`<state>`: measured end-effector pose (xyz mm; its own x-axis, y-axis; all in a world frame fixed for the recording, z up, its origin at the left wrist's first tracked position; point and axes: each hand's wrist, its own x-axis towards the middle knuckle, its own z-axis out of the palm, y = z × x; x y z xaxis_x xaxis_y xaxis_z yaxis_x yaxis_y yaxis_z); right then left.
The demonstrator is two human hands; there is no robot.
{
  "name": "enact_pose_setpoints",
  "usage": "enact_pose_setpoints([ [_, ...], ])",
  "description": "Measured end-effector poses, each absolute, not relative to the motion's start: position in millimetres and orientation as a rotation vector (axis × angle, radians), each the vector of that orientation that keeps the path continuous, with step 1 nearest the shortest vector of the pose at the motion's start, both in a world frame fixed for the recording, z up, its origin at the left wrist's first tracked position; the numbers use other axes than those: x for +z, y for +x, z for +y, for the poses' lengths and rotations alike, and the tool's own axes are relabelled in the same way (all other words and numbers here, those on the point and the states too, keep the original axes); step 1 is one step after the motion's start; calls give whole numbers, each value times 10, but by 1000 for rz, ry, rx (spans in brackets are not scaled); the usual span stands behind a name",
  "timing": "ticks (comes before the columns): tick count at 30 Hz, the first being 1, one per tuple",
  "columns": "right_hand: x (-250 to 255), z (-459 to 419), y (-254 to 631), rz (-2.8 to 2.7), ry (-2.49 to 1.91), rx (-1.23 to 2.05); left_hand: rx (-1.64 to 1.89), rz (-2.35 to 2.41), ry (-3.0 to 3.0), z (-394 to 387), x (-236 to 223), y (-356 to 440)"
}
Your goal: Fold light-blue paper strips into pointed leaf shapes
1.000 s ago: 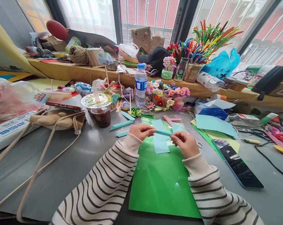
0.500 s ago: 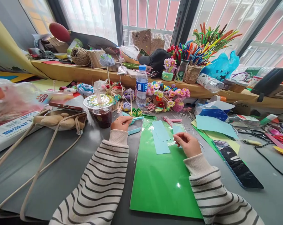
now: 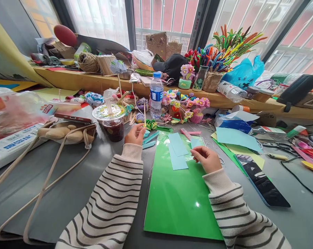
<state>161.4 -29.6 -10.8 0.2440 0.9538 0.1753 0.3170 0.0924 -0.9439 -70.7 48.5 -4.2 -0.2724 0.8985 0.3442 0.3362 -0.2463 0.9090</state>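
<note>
The scene is brightly lit by daylight from the windows [image 3: 99, 22] at the back, whose panes are washed nearly white in places. A small, hard highlight is thrown on the green sheet [image 3: 182, 197], and pale reflections are caught on the grey tabletop [image 3: 75, 180] and the dark phone [image 3: 270, 188]. Shadows are cast softly (the strip beneath the ledge [image 3: 104, 81] is left rather dim). The blue strips [image 3: 148, 144] are rendered fairly crisply, while the striped sleeves [image 3: 107, 197] and outer window frames [image 3: 286, 31] are stretched or slanted by wide-angle distortion.
</note>
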Motion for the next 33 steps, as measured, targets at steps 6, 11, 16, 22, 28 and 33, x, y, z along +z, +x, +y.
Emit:
enact_pose_setpoints([
  [6, -130, -283, 1647, -1303, -1470, 695, 1239, 1301, 1832, 302, 102, -487],
  [11, -124, -276, 1725, -1275, -1516, 596, 637, 1131, 2382, 187, 26, -125],
  [16, -90, -276, 1797, -1145, -1521, 547, 338, 1107, 2633, 185, -36, 80],
  [22, -63, -266, 1855, -1076, -1501, 528, 372, 1093, 2710, 172, -35, 82],
  [28, -54, -253, 1879, -1062, -1424, 645, 975, 1090, 2292, 174, 10, 14],
  [33, -22, -244, 1829, -1072, -1317, 955, 1329, 894, 1305, 222, 88, -49],
])
